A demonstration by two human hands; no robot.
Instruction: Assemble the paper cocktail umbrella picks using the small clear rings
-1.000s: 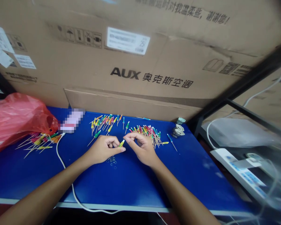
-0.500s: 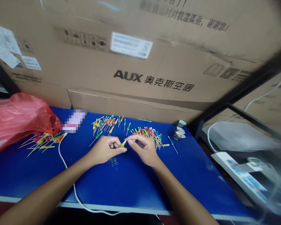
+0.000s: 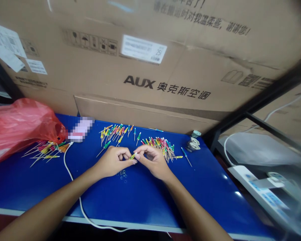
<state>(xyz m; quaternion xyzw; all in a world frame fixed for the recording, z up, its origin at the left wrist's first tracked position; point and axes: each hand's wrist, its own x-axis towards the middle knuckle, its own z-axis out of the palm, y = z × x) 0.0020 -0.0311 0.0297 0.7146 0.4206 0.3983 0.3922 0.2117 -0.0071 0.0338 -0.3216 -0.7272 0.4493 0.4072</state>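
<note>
My left hand [image 3: 116, 162] is closed on a small yellow folded cocktail umbrella [image 3: 132, 156], pinched between thumb and fingers. At the umbrella's white tip, the thumb and forefinger of my right hand [image 3: 152, 160] are pressed together. Most of its stick is hidden. Several small clear rings [image 3: 122, 174] lie on the blue tabletop just below my left hand. Beyond my hands is a spread group of folded cocktail umbrellas [image 3: 117, 131] in mixed colours. A denser pile of them [image 3: 162, 145] lies behind my right hand.
At left, a red plastic bag [image 3: 27, 120] lies by more umbrellas [image 3: 46, 149] and a pixelated flat object [image 3: 80, 130] with a white cable [image 3: 71, 175]. A large cardboard box [image 3: 150, 70] stands behind the blue table [image 3: 130, 204]. Right are small pale-topped objects [image 3: 194, 144] and a power strip [image 3: 260, 190].
My right fingertips have come in closer to my left hand and now cover more of the umbrella's tip. The whole view has shifted slightly.
</note>
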